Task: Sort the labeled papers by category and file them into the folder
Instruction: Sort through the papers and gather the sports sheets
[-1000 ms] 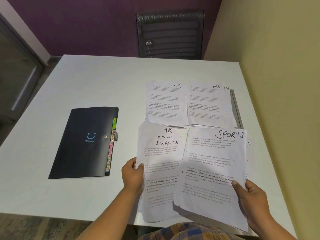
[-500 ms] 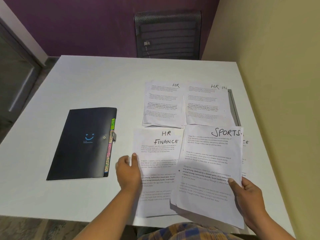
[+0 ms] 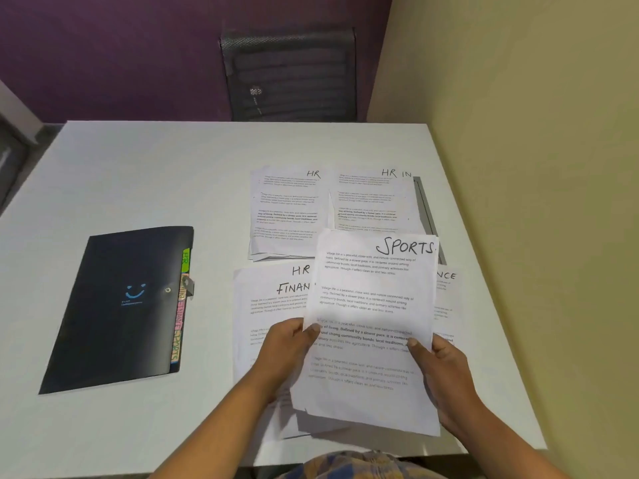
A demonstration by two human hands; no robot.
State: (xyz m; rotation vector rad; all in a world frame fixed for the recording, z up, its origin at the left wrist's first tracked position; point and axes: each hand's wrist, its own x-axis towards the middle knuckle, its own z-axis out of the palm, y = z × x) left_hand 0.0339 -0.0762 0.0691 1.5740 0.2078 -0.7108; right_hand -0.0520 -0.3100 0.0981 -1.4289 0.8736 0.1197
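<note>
both hands hold a small stack of printed sheets headed "sports" (image 3: 373, 305) just above the near right part of the white worktop (image 3: 138, 174). the left hand (image 3: 290, 344) pinches the stack's left edge, thumb on top and fingers curled under the paper. the right hand (image 3: 439, 368) grips the right edge the same way, thumb pressed on the printed face. the stack tilts a little, its top edge further from the person.

under it lies a sheet marked "hr" and "finan…" (image 3: 269, 305), partly covered, flat on the worktop. at the right another sheet (image 3: 447, 285) shows only the letters "nce". beyond these lie two piles side by side: one headed "hr" (image 3: 287, 209) and one headed "hr in" (image 3: 370, 202), whose near edge the held stack overlaps in view. a grey strip (image 3: 427, 216) shows beside the right pile.

the black folder (image 3: 117, 305) lies closed well to the left, apart from the papers, with coloured index tabs (image 3: 181, 305) along its right edge. a dark mesh chair (image 3: 290, 74) stands at the far side.
</note>
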